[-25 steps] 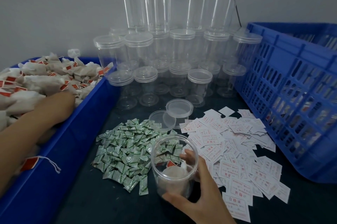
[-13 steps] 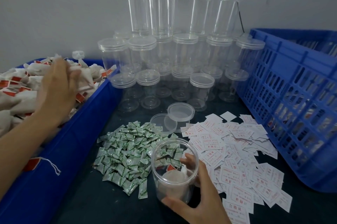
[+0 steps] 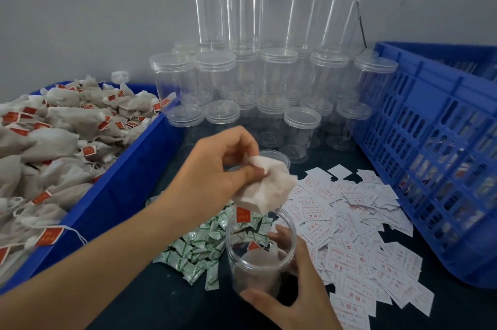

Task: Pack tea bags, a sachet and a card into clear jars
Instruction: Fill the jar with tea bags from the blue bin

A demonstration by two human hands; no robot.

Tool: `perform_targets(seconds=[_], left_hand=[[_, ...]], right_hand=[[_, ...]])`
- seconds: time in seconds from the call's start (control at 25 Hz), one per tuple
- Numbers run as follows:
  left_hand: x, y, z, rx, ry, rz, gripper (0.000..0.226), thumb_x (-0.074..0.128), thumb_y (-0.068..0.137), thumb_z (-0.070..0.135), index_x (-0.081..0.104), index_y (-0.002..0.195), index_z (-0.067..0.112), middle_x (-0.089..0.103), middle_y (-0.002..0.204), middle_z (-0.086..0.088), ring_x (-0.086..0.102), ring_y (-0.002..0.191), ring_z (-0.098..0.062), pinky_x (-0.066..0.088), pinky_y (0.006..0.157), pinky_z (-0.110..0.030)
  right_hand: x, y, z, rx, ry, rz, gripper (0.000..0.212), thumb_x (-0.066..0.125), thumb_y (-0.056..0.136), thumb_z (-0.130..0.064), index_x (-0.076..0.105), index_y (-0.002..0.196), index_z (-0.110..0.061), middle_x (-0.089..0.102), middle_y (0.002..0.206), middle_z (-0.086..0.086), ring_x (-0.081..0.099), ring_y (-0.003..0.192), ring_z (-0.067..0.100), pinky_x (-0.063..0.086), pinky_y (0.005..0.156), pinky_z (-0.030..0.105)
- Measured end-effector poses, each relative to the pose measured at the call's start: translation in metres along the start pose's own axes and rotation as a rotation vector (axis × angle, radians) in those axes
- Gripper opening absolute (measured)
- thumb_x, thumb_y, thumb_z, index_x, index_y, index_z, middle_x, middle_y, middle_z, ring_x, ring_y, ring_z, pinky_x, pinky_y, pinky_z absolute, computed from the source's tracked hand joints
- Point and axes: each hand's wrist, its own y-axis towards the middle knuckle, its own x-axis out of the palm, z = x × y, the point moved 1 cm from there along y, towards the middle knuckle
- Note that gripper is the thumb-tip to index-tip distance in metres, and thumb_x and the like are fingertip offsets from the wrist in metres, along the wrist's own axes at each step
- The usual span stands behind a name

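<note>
My right hand (image 3: pixel 295 300) grips an open clear jar (image 3: pixel 258 273) near the table's front; a tea bag with a red tag lies inside it. My left hand (image 3: pixel 215 168) pinches a white tea bag (image 3: pixel 266 189) just above the jar's mouth, its red tag (image 3: pixel 243 214) dangling at the rim. A heap of tea bags (image 3: pixel 53 138) fills the blue bin (image 3: pixel 121 189) on the left. Green sachets (image 3: pixel 199 243) lie in a pile left of the jar. White cards (image 3: pixel 357 224) are spread to its right.
Stacked empty clear jars with lids (image 3: pixel 269 82) stand against the grey wall at the back. A loose lid (image 3: pixel 277 157) lies behind my left hand. A tall blue slotted crate (image 3: pixel 430 157) blocks the right side.
My left hand left the tea bag bin and came right with one tea bag, stopping over the jar. My right hand kept its hold on the jar.
</note>
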Motion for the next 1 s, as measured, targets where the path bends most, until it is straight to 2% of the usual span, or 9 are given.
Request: perform_targets(seconds=[0.12,0.28,0.4,0.6,0.72,0.8,0.88,0.96,1.0], left_hand=[[0.009,-0.004,-0.003,-0.136,-0.167,-0.102,0.016,0.073,0.074,0.001,0.059,0.078,0.007,0.07,0.078,-0.01,0.068,0.072,-0.019,0.057,0.061,-0.021],[0.011,-0.009,-0.012,-0.217,-0.025,-0.244,0.027,0.074,0.077,-0.002,0.065,0.095,0.016,0.072,0.094,0.001,0.07,0.085,-0.01,0.056,0.072,-0.018],[0.006,-0.009,-0.015,-0.23,-0.026,-0.253,0.042,0.072,0.078,-0.005,0.066,0.11,0.022,0.07,0.104,0.012,0.069,0.089,-0.005,0.055,0.075,-0.017],[0.002,-0.012,-0.005,-0.167,-0.004,-0.232,0.031,0.076,0.076,0.007,0.07,0.101,0.025,0.071,0.096,0.016,0.068,0.092,-0.001,0.056,0.081,-0.019],[-0.01,-0.011,0.002,-0.143,0.031,-0.205,0.029,0.074,0.069,0.028,0.071,0.097,0.026,0.071,0.099,0.016,0.067,0.092,0.002,0.053,0.079,-0.011],[-0.032,-0.002,0.0,-0.109,0.095,-0.09,0.026,0.07,0.067,0.033,0.071,0.092,0.028,0.072,0.096,0.018,0.067,0.087,0.005,0.049,0.075,-0.004],[-0.064,0.011,-0.009,-0.029,0.241,0.04,0.017,0.073,0.074,0.025,0.072,0.091,0.027,0.073,0.088,0.016,0.066,0.084,0.008,0.047,0.075,-0.002],[-0.099,0.024,-0.029,0.045,0.563,0.152,0.016,0.072,0.081,0.014,0.071,0.095,0.022,0.071,0.09,0.013,0.064,0.08,0.001,0.05,0.073,-0.009],[-0.117,0.03,-0.045,0.053,0.772,0.189,0.017,0.071,0.083,0.011,0.071,0.098,0.019,0.071,0.095,0.004,0.061,0.081,-0.007,0.049,0.073,-0.016]], right_hand=[[0.001,0.002,0.0,-0.003,0.004,-0.01,0.091,0.089,0.055,-0.066,0.037,0.13,-0.064,0.059,0.13,-0.026,0.06,0.115,-0.005,0.047,0.089,0.009],[0.002,0.004,-0.002,-0.035,-0.001,-0.001,0.096,0.091,0.058,-0.06,0.036,0.136,-0.061,0.058,0.134,-0.023,0.061,0.118,-0.001,0.051,0.088,0.012],[0.002,0.004,-0.001,-0.035,-0.01,-0.005,0.098,0.09,0.058,-0.062,0.036,0.14,-0.057,0.056,0.138,-0.023,0.059,0.12,0.0,0.049,0.089,0.011],[0.0,0.002,0.001,-0.029,-0.024,-0.016,0.1,0.091,0.058,-0.061,0.035,0.14,-0.056,0.054,0.14,-0.022,0.057,0.123,0.0,0.048,0.092,0.012],[0.0,-0.001,-0.002,0.007,-0.005,-0.019,0.097,0.091,0.058,-0.061,0.034,0.136,-0.062,0.052,0.138,-0.027,0.056,0.122,-0.004,0.046,0.091,0.007],[-0.002,-0.004,-0.003,0.032,-0.005,-0.026,0.095,0.089,0.059,-0.063,0.033,0.136,-0.063,0.049,0.139,-0.029,0.053,0.122,-0.007,0.043,0.09,0.004],[-0.003,-0.005,-0.005,0.032,-0.008,-0.024,0.094,0.089,0.06,-0.062,0.033,0.136,-0.062,0.048,0.139,-0.03,0.052,0.122,-0.009,0.041,0.09,0.002],[-0.002,-0.004,-0.007,0.028,-0.002,-0.024,0.092,0.089,0.061,-0.061,0.033,0.134,-0.064,0.048,0.139,-0.031,0.052,0.121,-0.01,0.041,0.089,0.002],[-0.002,-0.005,-0.008,0.025,0.001,-0.026,0.091,0.089,0.061,-0.061,0.034,0.133,-0.066,0.047,0.138,-0.032,0.052,0.121,-0.011,0.041,0.089,0.001]])
